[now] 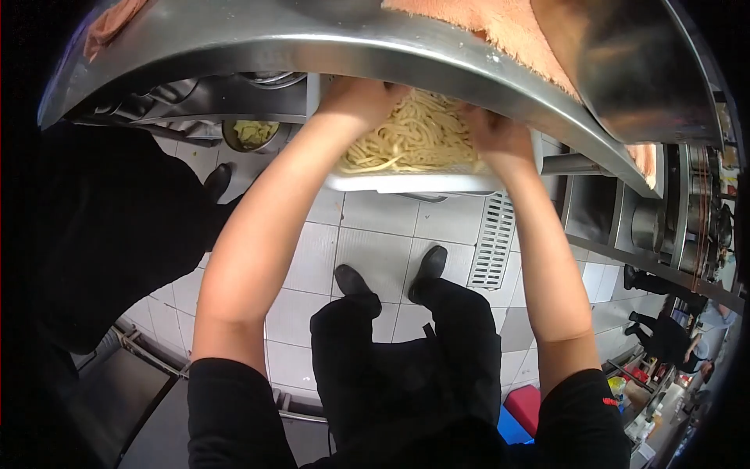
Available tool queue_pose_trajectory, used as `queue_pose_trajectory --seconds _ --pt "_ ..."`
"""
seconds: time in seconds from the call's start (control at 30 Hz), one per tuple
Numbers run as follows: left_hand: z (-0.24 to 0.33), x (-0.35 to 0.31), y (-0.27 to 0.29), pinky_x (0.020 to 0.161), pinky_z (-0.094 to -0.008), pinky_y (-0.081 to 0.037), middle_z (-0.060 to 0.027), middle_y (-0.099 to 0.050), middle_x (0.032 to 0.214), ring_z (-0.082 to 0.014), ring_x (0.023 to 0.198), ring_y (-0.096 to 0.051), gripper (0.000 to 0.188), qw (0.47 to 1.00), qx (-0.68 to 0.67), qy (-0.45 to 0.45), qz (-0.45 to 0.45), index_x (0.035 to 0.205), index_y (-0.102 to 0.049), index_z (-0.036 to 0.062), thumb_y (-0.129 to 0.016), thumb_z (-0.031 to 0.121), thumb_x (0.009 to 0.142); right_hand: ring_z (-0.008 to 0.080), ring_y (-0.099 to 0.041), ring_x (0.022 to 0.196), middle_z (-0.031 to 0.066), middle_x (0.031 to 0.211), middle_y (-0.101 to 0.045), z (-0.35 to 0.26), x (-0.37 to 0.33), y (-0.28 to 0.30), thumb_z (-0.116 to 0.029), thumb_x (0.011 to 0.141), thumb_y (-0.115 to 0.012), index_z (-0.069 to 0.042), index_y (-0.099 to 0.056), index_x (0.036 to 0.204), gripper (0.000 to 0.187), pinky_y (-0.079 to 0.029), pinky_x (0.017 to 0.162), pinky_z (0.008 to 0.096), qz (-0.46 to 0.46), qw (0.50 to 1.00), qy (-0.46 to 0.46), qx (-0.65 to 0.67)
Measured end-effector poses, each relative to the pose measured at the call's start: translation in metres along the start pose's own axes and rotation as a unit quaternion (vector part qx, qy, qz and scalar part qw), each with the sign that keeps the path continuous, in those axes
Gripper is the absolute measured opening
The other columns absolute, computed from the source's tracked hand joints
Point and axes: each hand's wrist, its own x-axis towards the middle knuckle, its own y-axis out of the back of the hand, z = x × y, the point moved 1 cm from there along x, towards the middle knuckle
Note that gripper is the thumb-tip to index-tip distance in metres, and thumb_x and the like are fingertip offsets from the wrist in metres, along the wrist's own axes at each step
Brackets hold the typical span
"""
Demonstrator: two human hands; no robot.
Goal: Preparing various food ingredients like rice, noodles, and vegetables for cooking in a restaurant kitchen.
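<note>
Thick pale yellow noodles [426, 133] fill a white plastic tub [414, 182] that sits partly under the steel counter's front edge. My left hand [363, 100] reaches in over the tub's left side. Its fingers curl into the noodles, and the counter edge hides part of them. At the right end of the tub, my right hand [500, 139] is bent inward with its curled fingers in shadow against the noodles. Both hands look closed on noodles, though the fingertips do not show.
The steel counter [312, 51] overhangs the tub, with an orange cloth [500, 27] on top. A metal pot [251, 134] with green leaves stands lower left. Another person in black [125, 227] stands close on my left. A floor drain grate [492, 242] lies below.
</note>
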Motion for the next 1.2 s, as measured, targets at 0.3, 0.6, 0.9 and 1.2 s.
queue_pose_trajectory --seconds 0.3,0.6,0.9,1.2 --pt "-0.004 0.008 -0.04 0.1 -0.0344 -0.042 -0.0144 -0.059 0.125 -0.0291 0.118 -0.054 0.074 0.985 -0.165 -0.04 0.009 0.124 -0.057 0.0089 -0.071 0.057 0.071 0.0346 -0.037 0.133 0.0186 0.141 -0.042 -0.018 0.007 -0.029 -0.054 0.073 -0.071 -0.007 -0.04 0.137 0.085 -0.026 0.113 0.0411 -0.097 0.959 0.066 -0.257" --pt "0.037 0.004 -0.001 0.099 -0.0386 -0.042 -0.0158 -0.056 0.129 -0.0322 0.117 -0.053 0.058 0.994 -0.044 -0.056 0.086 0.123 -0.058 0.0117 -0.069 0.045 0.077 0.0296 -0.058 0.112 0.0125 0.123 -0.06 0.01 0.002 -0.005 -0.038 0.075 -0.076 -0.015 -0.05 0.131 0.066 -0.047 0.094 0.0374 -0.01 0.976 0.132 -0.171" --pt "-0.014 0.0 0.007 0.093 -0.0407 -0.044 -0.02 -0.063 0.111 -0.035 0.105 -0.058 0.055 0.987 -0.029 -0.118 0.101 0.116 -0.059 0.0019 -0.072 0.036 0.074 0.022 -0.049 0.123 0.0094 0.136 -0.05 0.001 0.034 0.063 -0.042 0.086 -0.065 -0.012 -0.049 0.133 0.058 -0.039 0.103 0.0349 0.135 0.935 0.18 -0.276" --pt "-0.004 0.054 -0.037 0.111 -0.0357 -0.028 -0.0115 -0.043 0.143 -0.0249 0.136 -0.034 0.072 0.99 -0.118 -0.081 -0.003 0.137 -0.046 0.0137 -0.068 0.051 0.079 0.0235 -0.044 0.127 0.0105 0.138 -0.047 0.011 0.033 0.053 -0.044 0.086 -0.065 -0.012 -0.047 0.135 0.062 -0.037 0.105 0.0361 0.117 0.958 0.19 -0.183"
